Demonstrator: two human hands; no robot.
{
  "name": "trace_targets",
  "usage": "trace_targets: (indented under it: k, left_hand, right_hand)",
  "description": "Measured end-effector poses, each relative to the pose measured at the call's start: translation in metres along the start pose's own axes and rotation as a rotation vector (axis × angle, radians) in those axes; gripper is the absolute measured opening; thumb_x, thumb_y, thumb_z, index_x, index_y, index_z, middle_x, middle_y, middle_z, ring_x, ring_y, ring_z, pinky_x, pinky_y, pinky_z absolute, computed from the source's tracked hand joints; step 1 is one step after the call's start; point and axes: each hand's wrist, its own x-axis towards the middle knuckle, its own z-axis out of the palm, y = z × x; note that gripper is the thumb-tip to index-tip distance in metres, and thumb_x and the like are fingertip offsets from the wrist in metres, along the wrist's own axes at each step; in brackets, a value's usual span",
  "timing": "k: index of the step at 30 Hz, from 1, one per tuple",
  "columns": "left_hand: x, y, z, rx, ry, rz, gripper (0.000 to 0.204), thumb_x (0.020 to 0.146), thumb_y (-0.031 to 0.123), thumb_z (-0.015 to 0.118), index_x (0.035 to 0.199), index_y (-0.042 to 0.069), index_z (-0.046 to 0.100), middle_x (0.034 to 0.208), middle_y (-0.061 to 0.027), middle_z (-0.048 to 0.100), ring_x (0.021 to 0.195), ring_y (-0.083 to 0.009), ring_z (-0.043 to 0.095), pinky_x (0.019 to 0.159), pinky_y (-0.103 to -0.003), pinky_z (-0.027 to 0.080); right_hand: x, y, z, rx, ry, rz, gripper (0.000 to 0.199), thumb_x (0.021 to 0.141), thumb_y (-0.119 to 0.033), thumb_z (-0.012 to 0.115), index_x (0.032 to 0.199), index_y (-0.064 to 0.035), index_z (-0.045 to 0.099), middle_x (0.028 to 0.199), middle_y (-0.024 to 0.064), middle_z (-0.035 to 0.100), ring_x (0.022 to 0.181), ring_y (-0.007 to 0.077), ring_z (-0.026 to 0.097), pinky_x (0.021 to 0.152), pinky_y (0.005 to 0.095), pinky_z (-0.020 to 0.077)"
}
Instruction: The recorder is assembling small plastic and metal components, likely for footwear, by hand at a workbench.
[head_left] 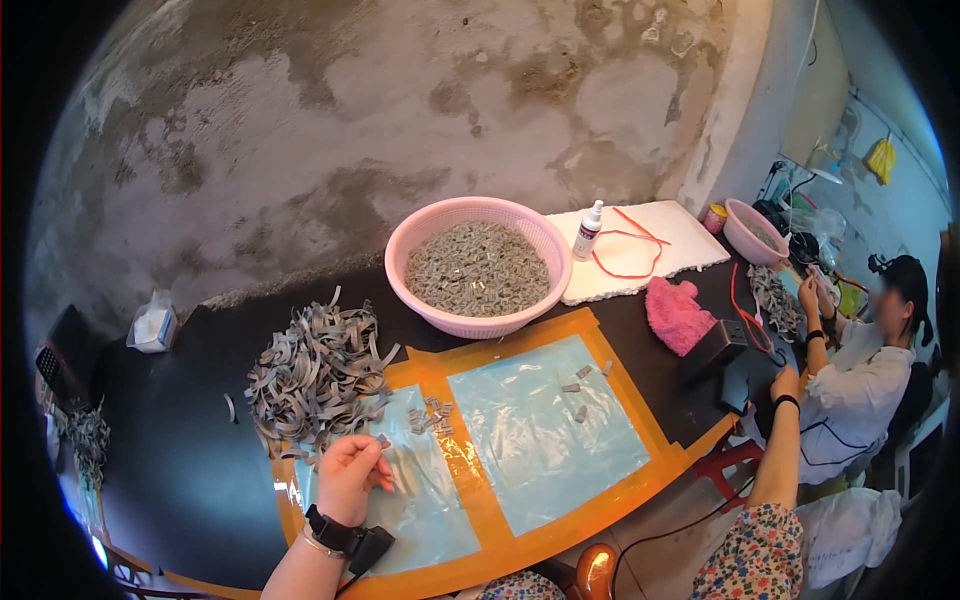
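Note:
My left hand [350, 475] is over the left blue sheet, thumb and fingertips pinched on a small grey strip piece [382, 441]. Beside it lies a big tangled heap of grey ribbon-like strips [320, 375]. A small cluster of short grey pieces [432, 416] rests on the sheet just past my fingers. My right hand [787, 384] is stretched far to the right, closed, by the table edge near a dark cord loop [777, 356]. What it holds, if anything, I cannot make out. A few loose grey pieces [581, 413] lie on the right blue sheet [540, 460].
A pink basket [403, 255] full of short grey pieces stands behind the sheets. Right of it are a white foam board [690, 255], a spray bottle [588, 230], a pink fuzzy item [678, 315] and a black box [714, 350]. A co-worker [865, 385] sits at right.

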Motion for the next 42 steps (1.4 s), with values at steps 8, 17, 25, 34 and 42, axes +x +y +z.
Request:
trace_targets:
  k: [8,17,25,34,42]
  left_hand:
    - [0.001,-0.006,-0.003,0.060,0.033,0.043,0.009,0.088,0.009,0.053,0.090,0.001,0.055,0.061,-0.0062,0.056,0.049,-0.0147,0.053,0.043,-0.026,0.045]
    - [0.005,-0.009,0.003,0.052,0.044,0.101,0.012,0.090,0.013,0.050,0.090,0.000,0.050,0.057,-0.0074,0.052,0.043,-0.0149,0.049,0.039,-0.024,0.041]
    - [0.006,-0.009,0.006,0.056,0.044,0.105,0.012,0.090,0.013,0.050,0.090,0.000,0.050,0.058,-0.0076,0.052,0.044,-0.0146,0.048,0.040,-0.024,0.041]
    - [0.005,-0.007,0.005,0.027,0.024,0.063,0.011,0.089,0.010,0.051,0.090,0.000,0.055,0.059,-0.0063,0.055,0.045,-0.0137,0.050,0.040,-0.024,0.042]
    - [-0.001,0.003,0.004,0.104,-0.044,0.009,0.019,0.090,0.013,0.051,0.096,-0.004,0.059,0.055,-0.0030,0.052,0.043,-0.0102,0.046,0.039,-0.021,0.035]
  right_hand:
    - [-0.016,0.001,0.023,0.214,0.135,-0.047,0.014,0.069,-0.011,0.051,0.062,-0.0060,0.062,0.072,0.0164,0.063,0.074,0.0311,0.061,0.069,0.0378,0.0468]
    - [-0.012,0.037,0.013,0.994,-0.178,0.287,0.021,0.084,-0.017,0.058,0.090,0.0025,0.064,0.081,0.0069,0.065,0.072,0.0160,0.060,0.068,0.0291,0.0493]
    - [-0.030,0.000,-0.006,0.416,-0.016,0.059,0.013,0.068,-0.004,0.069,0.081,-0.0029,0.064,0.075,0.0073,0.064,0.071,0.0170,0.060,0.068,0.0286,0.0482]
    - [-0.024,0.031,0.002,0.612,0.102,0.079,0.017,0.068,0.004,0.062,0.083,-0.0049,0.062,0.073,0.0028,0.060,0.069,0.0121,0.057,0.064,0.0256,0.0468]
    - [-0.165,-0.176,-0.154,1.197,-0.350,-0.339,0.012,0.075,0.004,0.060,0.085,-0.0031,0.058,0.081,0.0009,0.054,0.073,0.0086,0.054,0.067,0.0212,0.0448]
